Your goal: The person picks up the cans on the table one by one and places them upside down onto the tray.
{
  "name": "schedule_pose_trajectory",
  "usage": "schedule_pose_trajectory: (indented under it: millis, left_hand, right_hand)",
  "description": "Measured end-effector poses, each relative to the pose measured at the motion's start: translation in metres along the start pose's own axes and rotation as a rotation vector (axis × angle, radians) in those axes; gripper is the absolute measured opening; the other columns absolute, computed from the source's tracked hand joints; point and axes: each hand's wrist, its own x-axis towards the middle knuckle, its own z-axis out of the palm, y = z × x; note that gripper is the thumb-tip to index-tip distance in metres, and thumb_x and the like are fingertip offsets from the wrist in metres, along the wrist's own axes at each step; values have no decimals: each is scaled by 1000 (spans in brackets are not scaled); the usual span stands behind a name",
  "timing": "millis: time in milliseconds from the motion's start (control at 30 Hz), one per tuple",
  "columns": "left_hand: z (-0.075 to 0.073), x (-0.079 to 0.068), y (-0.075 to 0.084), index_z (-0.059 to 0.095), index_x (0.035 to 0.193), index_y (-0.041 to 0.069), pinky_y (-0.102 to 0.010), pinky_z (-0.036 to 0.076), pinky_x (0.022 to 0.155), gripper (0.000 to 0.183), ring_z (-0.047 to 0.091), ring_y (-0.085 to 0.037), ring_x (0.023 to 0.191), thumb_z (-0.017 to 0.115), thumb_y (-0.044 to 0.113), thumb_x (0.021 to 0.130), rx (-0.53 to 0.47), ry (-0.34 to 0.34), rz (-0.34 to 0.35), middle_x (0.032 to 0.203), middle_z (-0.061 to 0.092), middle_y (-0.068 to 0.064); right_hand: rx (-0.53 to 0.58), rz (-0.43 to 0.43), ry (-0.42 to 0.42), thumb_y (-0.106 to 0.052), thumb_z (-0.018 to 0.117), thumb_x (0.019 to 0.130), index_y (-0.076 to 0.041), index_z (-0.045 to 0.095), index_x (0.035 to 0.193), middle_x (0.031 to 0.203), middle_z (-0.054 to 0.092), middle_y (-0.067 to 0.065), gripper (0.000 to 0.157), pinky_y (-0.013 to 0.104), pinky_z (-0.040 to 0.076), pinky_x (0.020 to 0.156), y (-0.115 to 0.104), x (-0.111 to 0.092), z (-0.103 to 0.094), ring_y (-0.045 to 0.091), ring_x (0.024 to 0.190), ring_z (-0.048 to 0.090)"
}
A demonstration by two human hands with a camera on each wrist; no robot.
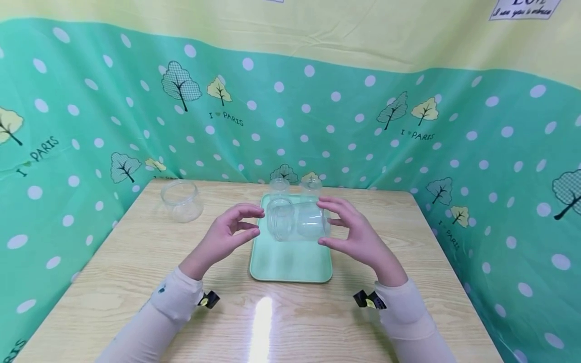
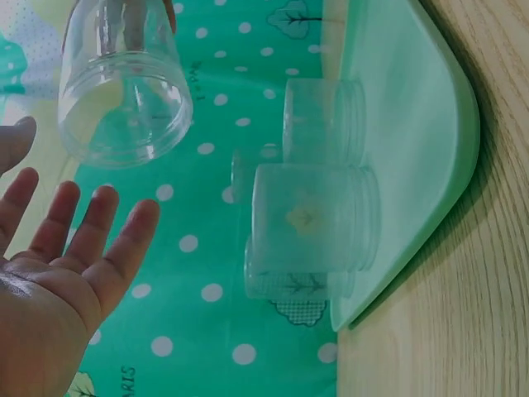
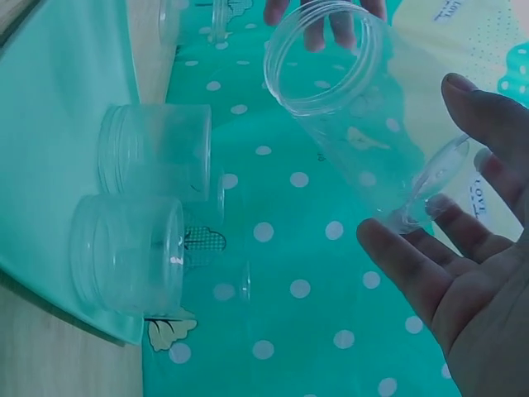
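Observation:
A clear plastic jar (image 1: 310, 221) hangs sideways above a mint-green tray (image 1: 290, 272), its threaded mouth facing left. My right hand (image 1: 351, 229) grips the jar by its base, with thumb and fingers spread around the bottom edge. The left hand (image 1: 229, 229) hovers by the mouth, fingers apart and holding nothing; in the left wrist view a gap lies between its fingers and the rim. Toward the tray's far end stand clear jars, mouth down, one of them a near jar (image 2: 310, 217) in the left wrist view and another jar (image 3: 132, 252) in the right wrist view.
At the table's far left sits another wide clear jar (image 1: 181, 201). The wooden table (image 1: 136, 262) meets a green polka-dot curtain (image 1: 317, 121) behind and on both sides. A bright light reflection lies on the wood in front of the tray.

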Motion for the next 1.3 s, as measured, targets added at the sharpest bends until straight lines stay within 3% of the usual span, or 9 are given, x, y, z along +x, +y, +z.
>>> schedule_pose_trajectory:
  millis: [133,367,600,733,1033,1167,1300]
  left_hand:
    - [-5,-1,5,63,129,9,-37,58,95,37,66,-16,115,71,1,95,15,14,-4,126,67,-11]
    - [-9,-4,12,65,124,7,-34,58,94,30,66,-24,114,70,-1,95,8,-17,-1,124,67,-12]
    - [-8,-6,13,68,121,9,-37,59,93,26,67,-22,111,71,3,96,59,-212,37,121,68,-13]
    - [-3,-6,12,69,121,14,-40,59,93,26,66,-20,112,72,9,96,92,-314,55,121,69,-6]
    - [6,-7,16,68,120,28,-41,58,91,26,65,-13,111,74,19,96,169,-418,7,118,69,10]
    - [10,-8,16,68,119,29,-43,58,91,23,65,-12,110,72,23,98,174,-466,1,116,70,10]
    - [14,-9,13,68,118,30,-37,57,89,21,65,-10,109,71,22,99,190,-514,-7,114,69,12]
  right_hand:
    - [-32,20,-42,-9,86,83,-21,49,151,158,40,1,78,40,53,105,-3,7,-5,24,142,45]
    - [-88,45,-100,-11,87,82,-25,50,150,157,41,-3,78,47,54,104,-14,20,-10,21,142,45]
    - [-171,90,-163,-17,87,83,-26,51,149,158,40,-5,76,50,53,104,-22,30,-15,21,141,45]
    - [-211,113,-200,-19,87,85,-26,51,148,157,41,-4,73,50,53,105,-25,33,-17,21,141,46]
    - [-343,134,-274,-23,87,84,-30,54,146,152,45,-6,71,46,52,104,-28,41,-17,21,139,47]
    - [-405,127,-308,-24,88,82,-30,55,145,149,47,-7,72,43,51,106,-29,44,-14,19,137,50]
    - [-458,111,-352,-24,88,82,-30,56,145,145,49,-7,71,40,53,102,-31,48,-11,18,130,55]
